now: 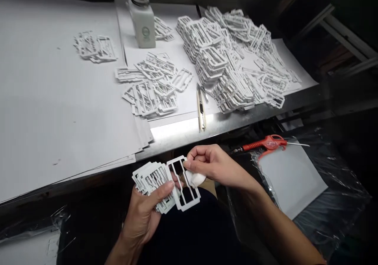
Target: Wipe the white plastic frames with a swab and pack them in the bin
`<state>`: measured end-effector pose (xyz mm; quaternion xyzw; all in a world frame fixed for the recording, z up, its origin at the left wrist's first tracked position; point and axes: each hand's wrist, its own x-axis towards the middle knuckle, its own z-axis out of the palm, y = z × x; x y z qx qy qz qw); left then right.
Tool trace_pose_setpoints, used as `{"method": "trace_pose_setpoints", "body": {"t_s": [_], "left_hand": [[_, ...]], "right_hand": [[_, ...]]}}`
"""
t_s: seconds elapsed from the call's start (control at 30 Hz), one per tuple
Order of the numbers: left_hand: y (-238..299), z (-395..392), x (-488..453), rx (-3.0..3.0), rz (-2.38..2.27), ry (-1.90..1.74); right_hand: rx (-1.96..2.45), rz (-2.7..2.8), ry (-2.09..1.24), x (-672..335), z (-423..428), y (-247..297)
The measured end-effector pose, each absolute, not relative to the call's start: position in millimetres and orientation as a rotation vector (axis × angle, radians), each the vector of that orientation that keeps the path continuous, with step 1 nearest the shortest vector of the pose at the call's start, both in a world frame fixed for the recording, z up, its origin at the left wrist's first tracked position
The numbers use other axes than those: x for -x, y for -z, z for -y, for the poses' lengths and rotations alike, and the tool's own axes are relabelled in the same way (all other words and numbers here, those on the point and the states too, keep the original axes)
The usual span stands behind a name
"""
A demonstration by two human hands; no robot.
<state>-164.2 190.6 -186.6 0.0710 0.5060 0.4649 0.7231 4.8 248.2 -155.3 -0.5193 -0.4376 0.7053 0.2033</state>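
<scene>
My left hand [144,210] is closed round a fanned stack of thin white slotted frames [155,178], its thumb pressing on top. One single white frame [180,184] sticks out to the right of the stack, its long slots facing me. The thumb and fingers of my right hand [211,162] pinch this frame's upper right edge. A white wad [197,179], perhaps cotton or cloth, is tucked under the right fingers against the frame's side. Both hands are over my lap, in front of the table's metal edge [177,133].
Piles of similar frames [218,60] cover the table's right part, with a smaller heap [153,84] nearer the middle. Behind stands a pump bottle [143,25]. A utility knife [201,109] lies by the edge. To the right, a red air gun [270,143] rests on plastic-wrapped sheets [292,178].
</scene>
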Motion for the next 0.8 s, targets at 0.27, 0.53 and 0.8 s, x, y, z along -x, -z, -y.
{"method": "trace_pose_setpoints", "body": {"t_s": [0.27,0.53,0.8], "left_hand": [[193,-190,150,-0.277,-1.277,-0.916],[197,-194,140,-0.256,-1.376,-0.849],[199,-197,141,-0.178,-1.446,-0.860]], "right_hand": [[1.456,1.024,-1.833,-34,-225,181],[1.536,1.303,-1.549,-29,-180,176],[1.434,1.948,-1.263,-31,-163,185]]}}
